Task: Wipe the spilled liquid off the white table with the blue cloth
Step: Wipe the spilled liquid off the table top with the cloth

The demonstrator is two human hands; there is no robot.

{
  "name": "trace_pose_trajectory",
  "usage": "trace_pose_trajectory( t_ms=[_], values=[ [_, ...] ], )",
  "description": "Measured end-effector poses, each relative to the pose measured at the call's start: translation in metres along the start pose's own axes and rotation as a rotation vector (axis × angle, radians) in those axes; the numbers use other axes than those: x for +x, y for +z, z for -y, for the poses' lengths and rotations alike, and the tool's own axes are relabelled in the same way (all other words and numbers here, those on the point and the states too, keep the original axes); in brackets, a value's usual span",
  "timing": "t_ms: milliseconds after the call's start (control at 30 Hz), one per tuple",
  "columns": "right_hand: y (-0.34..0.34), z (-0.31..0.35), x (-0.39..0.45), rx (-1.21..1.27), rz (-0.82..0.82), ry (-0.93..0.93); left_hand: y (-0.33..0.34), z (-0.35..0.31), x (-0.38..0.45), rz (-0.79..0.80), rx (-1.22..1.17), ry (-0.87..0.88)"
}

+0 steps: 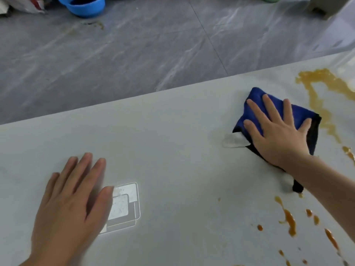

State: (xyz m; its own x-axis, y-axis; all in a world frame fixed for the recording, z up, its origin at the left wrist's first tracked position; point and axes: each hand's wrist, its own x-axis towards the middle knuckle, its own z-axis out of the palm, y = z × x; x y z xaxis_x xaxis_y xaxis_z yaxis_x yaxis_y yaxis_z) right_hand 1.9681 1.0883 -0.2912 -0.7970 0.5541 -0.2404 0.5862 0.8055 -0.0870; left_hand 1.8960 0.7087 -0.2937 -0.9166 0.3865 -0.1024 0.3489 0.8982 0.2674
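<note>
— Writing anywhere? Labels, brands?

— None I can read. Only a pale square outline (123,205) glows on the table (172,131), partly under my left hand (73,200); it carries no letters.

— How do the hands sit?

— My right hand (276,129) lies palm down on the cloth (257,100), fingers (255,110) straight and spread, pressing it flat to the table. Nothing is pinched. The left is flat too, fingers together and relaxed, holding nothing; I can't tell whether it touches the surface.

— And the cloth itself?

— Blue, folded, with a dark edge, toward the table's far right. Orange-brown spill (317,93) lies just right of it, more drops (289,220) nearer me. A small white scrap (235,141) lies at its left edge.

— Beyond the table?

— Grey floor (115,54), a blue bowl (86,5) at the top.
</note>
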Motion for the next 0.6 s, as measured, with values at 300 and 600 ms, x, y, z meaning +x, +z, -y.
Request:
trace_pose_trajectory(
  t_ms=[300, 600],
  values=[
    [0.036, 0.094, -0.135, -0.080, 0.009, -0.463, 0.002, 0.004, 0.000, -0.028, 0.041, 0.038],
    [0.029, 0.076, -0.085, -0.102, -0.021, -0.264, 0.003, 0.002, -0.002, -0.037, 0.053, 0.022]
  ],
)
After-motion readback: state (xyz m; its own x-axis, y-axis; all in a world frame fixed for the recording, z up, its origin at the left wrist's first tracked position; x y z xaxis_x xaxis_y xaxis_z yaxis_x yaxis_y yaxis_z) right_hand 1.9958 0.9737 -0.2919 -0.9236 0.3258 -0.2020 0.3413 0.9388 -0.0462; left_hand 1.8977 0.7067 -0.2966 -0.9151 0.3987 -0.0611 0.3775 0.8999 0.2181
